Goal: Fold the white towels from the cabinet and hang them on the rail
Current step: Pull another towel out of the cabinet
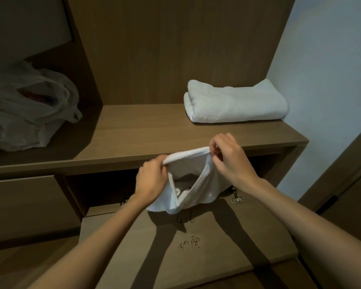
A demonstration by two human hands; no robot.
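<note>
A small white towel (pixel 194 184) hangs crumpled between both my hands, in front of the open lower compartment of the wooden cabinet (pixel 133 132). My left hand (pixel 152 178) grips its top edge at the left. My right hand (pixel 227 157) pinches the top edge at the right. A larger white towel (pixel 233 103) lies folded on the cabinet shelf at the back right, apart from my hands. No rail is in view.
A translucent plastic bag (pixel 29 105) sits on the shelf at the left. The compartment's flap door (pixel 196 243) lies open downward below my arms, with handwriting on it and metal hinges (pixel 237 198). A white wall (pixel 331 69) stands at the right.
</note>
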